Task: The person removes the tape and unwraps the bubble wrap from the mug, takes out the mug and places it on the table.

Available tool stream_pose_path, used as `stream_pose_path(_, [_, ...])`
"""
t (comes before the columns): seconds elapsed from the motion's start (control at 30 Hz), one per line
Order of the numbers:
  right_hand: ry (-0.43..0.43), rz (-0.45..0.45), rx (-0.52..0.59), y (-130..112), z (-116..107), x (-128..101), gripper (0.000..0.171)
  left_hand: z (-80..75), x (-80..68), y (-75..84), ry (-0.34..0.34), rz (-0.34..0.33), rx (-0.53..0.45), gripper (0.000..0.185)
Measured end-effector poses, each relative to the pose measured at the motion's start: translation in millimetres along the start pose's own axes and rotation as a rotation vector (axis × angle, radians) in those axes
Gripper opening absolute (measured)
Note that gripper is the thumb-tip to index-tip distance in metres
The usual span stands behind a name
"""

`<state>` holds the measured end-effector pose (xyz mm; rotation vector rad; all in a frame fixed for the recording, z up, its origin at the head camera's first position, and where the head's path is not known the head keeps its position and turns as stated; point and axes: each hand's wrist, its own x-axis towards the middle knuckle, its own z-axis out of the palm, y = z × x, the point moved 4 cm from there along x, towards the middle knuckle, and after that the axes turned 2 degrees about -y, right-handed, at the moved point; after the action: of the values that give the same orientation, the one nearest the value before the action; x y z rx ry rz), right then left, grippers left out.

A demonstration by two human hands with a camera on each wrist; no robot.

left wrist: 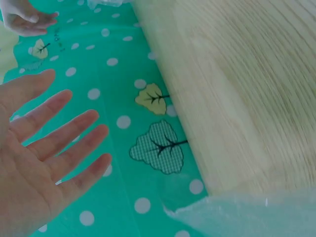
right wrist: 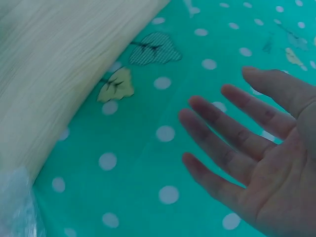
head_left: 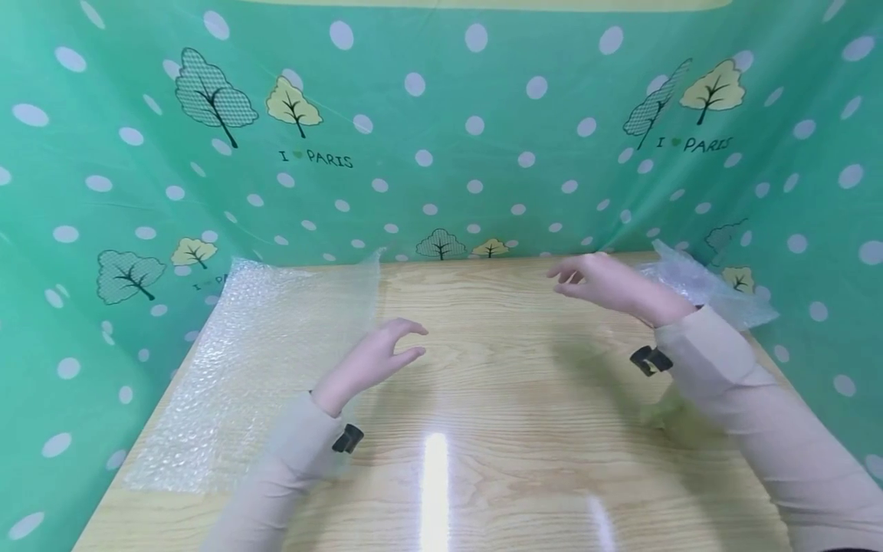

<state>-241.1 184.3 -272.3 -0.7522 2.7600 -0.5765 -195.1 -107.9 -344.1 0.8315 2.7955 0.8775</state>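
Both hands hover above a wooden surface, empty and held apart from each other. The left hand has its fingers spread and relaxed, just to the right of a flat sheet of bubble wrap that lies on the left part of the surface. The right hand, fingers loosely extended, is raised near a crumpled piece of bubble wrap at the far right corner. A green dotted curtain printed with trees encloses the surface on three sides.
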Motion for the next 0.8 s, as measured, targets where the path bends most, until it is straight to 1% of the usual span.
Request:
stream_pose_path(0.07, [-0.011, 0.012, -0.013, 6.0, -4.0, 1.1, 0.030, 2.1, 0.7, 2.2, -0.003, -0.005, -0.006, 0.033])
stream_pose_path(0.27, [-0.028, 0.008, -0.065, 24.1, -14.2, 2.9, 0.026, 8.8, 3.7, 8.0, -0.005, 0.005, -0.032, 0.034])
stream_pose_path(0.4, [-0.035, 0.023, -0.092, 38.0, -17.0, 2.5, 0.025, 13.8, 4.7, 13.2, 0.002, 0.027, -0.040, 0.033])
stream_pose_path(0.53, [-0.032, 0.020, -0.127, 55.5, -18.8, 0.0, 0.024, 18.1, 4.9, 19.0, 0.008, 0.048, -0.047, 0.032])
stream_pose_path(0.63, [-0.052, 0.042, -0.145, 70.7, -20.2, -1.7, 0.024, 21.6, 4.2, 22.6, 0.003, 0.055, -0.055, 0.031])
stream_pose_path(0.8, [-0.092, 0.113, -0.166, 94.2, -21.4, -6.5, 0.026, 28.9, 3.5, 27.6, -0.015, 0.066, -0.069, 0.032])
